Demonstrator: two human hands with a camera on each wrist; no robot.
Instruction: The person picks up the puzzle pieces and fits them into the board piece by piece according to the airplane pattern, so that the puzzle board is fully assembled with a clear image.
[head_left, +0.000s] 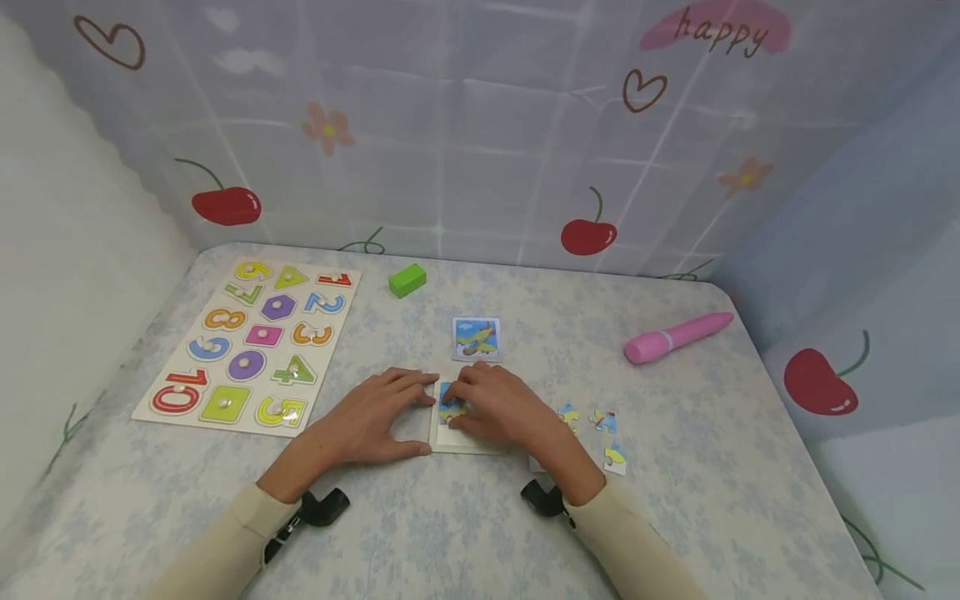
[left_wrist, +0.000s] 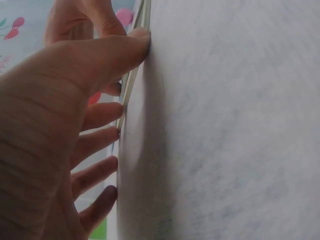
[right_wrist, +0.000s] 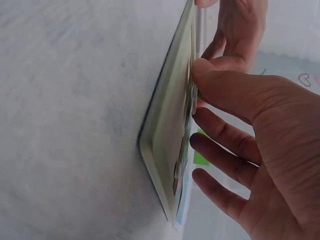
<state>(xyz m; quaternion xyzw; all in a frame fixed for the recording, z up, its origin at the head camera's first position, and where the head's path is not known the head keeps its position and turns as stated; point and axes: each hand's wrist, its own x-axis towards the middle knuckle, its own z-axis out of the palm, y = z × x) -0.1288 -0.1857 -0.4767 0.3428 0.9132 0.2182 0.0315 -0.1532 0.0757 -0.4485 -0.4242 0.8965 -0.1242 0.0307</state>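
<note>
1. Right hand [head_left: 495, 404]: thumb and index pinch a puzzle piece [head_left: 452, 412], blue and yellow, at the upper left of the puzzle tray [head_left: 472, 445]. Other fingers bent above it. The hand blocks much of the tray from the head camera, so how many pieces sit in it can't be told.
2. Left hand [head_left: 378, 417]: not grasping; fingers spread and relaxed. Thumb touches the tray's left edge near the bottom corner, index fingertip is up by the top corner.
3. Tray: flat on the table [head_left: 405, 533], between the hands. Pale, with a raised rim. Lower strip is bare.
4. Loose pieces [head_left: 615, 460]: right of the tray, by the right wrist. Three show well, apart from one another; a pale bit beside the wrist is mostly covered.
5. Picture card [head_left: 476, 339]: just beyond the tray, face up, yellow plane on blue.
6. Green block [head_left: 407, 281]: farther back, left of the card, lying on its side.
7. Number board [head_left: 322, 354]: left of the left hand, colored numerals and shapes with knobs.
8. Pink pen [head_left: 678, 337]: far right, lying at a slant, thick end toward the person.
9. Curtain [head_left: 465, 150]: behind the table, printed with cherries, flowers, hearts.
</note>
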